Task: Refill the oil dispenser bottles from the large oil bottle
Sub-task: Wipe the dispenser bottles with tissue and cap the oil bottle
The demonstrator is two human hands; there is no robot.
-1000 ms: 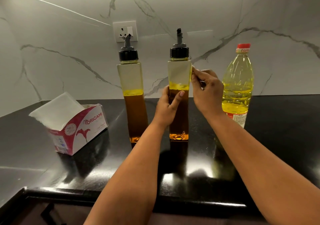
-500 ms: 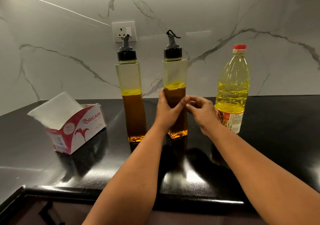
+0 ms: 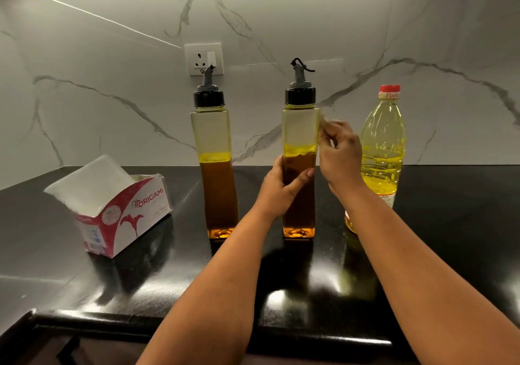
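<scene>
Left hand holds the right dispenser bottle steady on the bench; right hand pinches something small and blurred at its upper edge; best peeled slowly, bottle upright.

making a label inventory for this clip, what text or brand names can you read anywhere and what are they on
"ORIGAMI": side of the red and white tissue box, beside a red flower logo.
"Fortu", cut off at the edge: band under the red cap of the large oil bottle.
Round seal and small print on the tissue box: too small to read.
Label low on the large oil bottle: blurred, partly hidden by the right arm.
The two dispenser bottles show no text.
</scene>
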